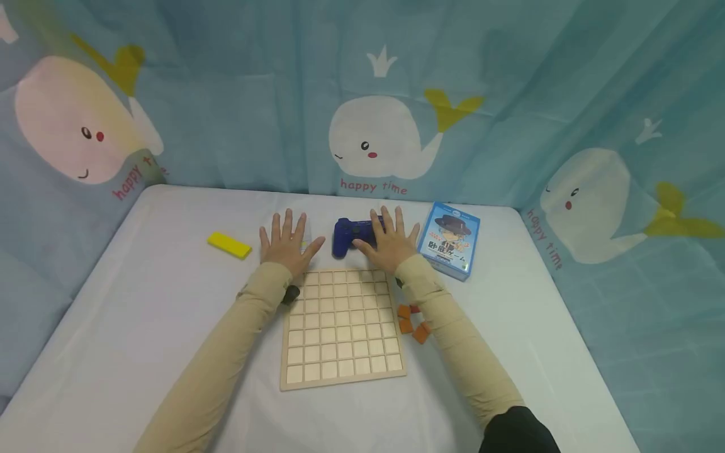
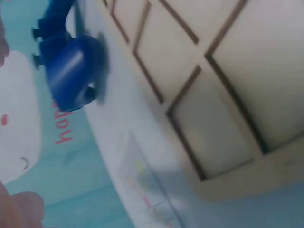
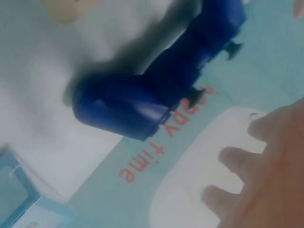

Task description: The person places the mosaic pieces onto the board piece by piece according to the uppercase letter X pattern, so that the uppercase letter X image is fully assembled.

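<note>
One blue gamepad (image 1: 352, 234) sits on the table (image 1: 141, 302) just past the board (image 1: 342, 327), and the right hand (image 1: 387, 242) lies flat over its right side, fingers straight. Left hand (image 1: 287, 244) rests flat just left of it, fingers spread. Right of the gamepad lies a blue box (image 1: 450, 240) with Asian lettering; the curtain (image 1: 374, 126) behind reads "happy time".

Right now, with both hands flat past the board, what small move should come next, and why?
Probably curl the right hand round the blue controller. Its fingers are straight and lie over the controller's right half, holding nothing. The left hand lies flat on the table, beside the controller and beyond the board.
</note>
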Motion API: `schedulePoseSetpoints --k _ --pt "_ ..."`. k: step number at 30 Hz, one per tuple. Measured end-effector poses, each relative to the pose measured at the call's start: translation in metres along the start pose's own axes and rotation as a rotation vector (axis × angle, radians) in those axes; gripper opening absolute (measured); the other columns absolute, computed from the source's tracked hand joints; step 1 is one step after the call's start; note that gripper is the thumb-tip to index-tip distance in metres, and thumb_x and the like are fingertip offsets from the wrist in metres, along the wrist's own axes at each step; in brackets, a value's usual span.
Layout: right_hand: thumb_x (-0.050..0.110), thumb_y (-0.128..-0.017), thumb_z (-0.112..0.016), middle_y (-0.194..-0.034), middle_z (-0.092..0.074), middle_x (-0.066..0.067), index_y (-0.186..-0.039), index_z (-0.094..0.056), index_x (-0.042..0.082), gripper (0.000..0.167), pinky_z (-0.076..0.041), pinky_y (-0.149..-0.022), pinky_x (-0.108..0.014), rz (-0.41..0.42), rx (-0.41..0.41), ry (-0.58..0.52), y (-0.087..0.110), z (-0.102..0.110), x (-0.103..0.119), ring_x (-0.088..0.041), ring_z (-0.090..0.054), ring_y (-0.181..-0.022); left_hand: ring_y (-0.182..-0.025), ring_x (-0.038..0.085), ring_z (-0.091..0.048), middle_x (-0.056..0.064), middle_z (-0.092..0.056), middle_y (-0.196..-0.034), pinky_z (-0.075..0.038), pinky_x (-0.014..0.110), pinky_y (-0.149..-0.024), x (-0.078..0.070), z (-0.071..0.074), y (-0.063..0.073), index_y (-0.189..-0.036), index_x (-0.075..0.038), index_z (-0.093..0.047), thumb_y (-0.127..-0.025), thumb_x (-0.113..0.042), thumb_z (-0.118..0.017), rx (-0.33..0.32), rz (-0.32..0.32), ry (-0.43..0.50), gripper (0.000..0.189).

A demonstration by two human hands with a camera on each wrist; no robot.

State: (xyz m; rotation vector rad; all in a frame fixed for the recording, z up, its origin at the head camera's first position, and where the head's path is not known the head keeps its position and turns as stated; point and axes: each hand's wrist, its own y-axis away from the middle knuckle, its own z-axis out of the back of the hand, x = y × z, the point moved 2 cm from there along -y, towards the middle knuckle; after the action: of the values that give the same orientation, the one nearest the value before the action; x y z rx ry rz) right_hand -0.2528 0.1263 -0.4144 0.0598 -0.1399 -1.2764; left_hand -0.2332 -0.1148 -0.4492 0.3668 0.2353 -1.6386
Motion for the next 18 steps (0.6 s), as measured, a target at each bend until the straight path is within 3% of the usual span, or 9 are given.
schedulePoseSetpoints --k 3,6,11,14,18 --pt "0.073 -0.091 -0.021 -0.162 -0.009 -0.008 -0.155 -0.002 0.024 0.083 -0.008 -0.108 -0.074 0.001 0.006 -0.017 0.017 0.003 -0.004 -0.037 -0.004 -0.147 -0.146 0.039 0.014 0.016 0.012 -0.160 0.009 0.063 -0.114 0.002 0.005 0.018 -0.155 -0.015 -0.002 -0.093 -0.070 -0.026 -0.010 -0.044 0.051 0.086" --pt "0.068 -0.093 -0.032 -0.153 -0.032 -0.012 -0.154 -0.019 0.019 0.079 -0.020 -0.105 -0.073 -0.009 0.012 -0.050 0.042 0.004 -0.015 -0.038 -0.027 -0.140 -0.144 0.045 0.010 0.020 0.009 -0.159 -0.001 0.067 -0.113 0.011 0.006 0.049 -0.155 -0.010 -0.008 -0.096 -0.055 -0.044 -0.007 -0.102 0.205 0.082" --pt "0.031 -0.094 -0.061 -0.123 -0.060 -0.017 -0.128 -0.057 0.008 0.042 -0.044 -0.092 -0.058 -0.029 0.009 -0.143 0.086 -0.005 -0.048 -0.036 -0.057 -0.112 -0.143 0.050 0.002 0.025 0.000 -0.158 -0.010 0.073 -0.108 0.033 -0.009 0.097 -0.149 -0.005 -0.026 -0.092 -0.038 -0.061 0.063 -0.159 0.441 0.075" --pt "0.011 -0.088 -0.066 -0.109 -0.064 -0.011 -0.115 -0.065 0.007 0.028 -0.051 -0.088 -0.046 0.011 0.035 -0.213 0.105 -0.013 -0.061 -0.029 -0.059 -0.100 -0.142 0.050 -0.002 0.025 -0.008 -0.157 -0.011 0.072 -0.108 0.040 -0.023 0.110 -0.145 -0.006 -0.036 -0.089 -0.039 -0.066 0.085 -0.174 0.453 0.072" --pt "0.000 -0.082 -0.069 -0.107 -0.065 -0.007 -0.111 -0.068 0.008 0.031 -0.052 -0.091 -0.041 0.145 0.029 -0.201 0.115 -0.025 -0.067 -0.026 -0.057 -0.099 -0.143 0.049 -0.005 0.024 -0.015 -0.156 -0.011 0.072 -0.108 0.043 -0.038 0.113 -0.143 -0.008 -0.041 -0.084 -0.043 -0.069 0.045 -0.206 0.364 0.075"
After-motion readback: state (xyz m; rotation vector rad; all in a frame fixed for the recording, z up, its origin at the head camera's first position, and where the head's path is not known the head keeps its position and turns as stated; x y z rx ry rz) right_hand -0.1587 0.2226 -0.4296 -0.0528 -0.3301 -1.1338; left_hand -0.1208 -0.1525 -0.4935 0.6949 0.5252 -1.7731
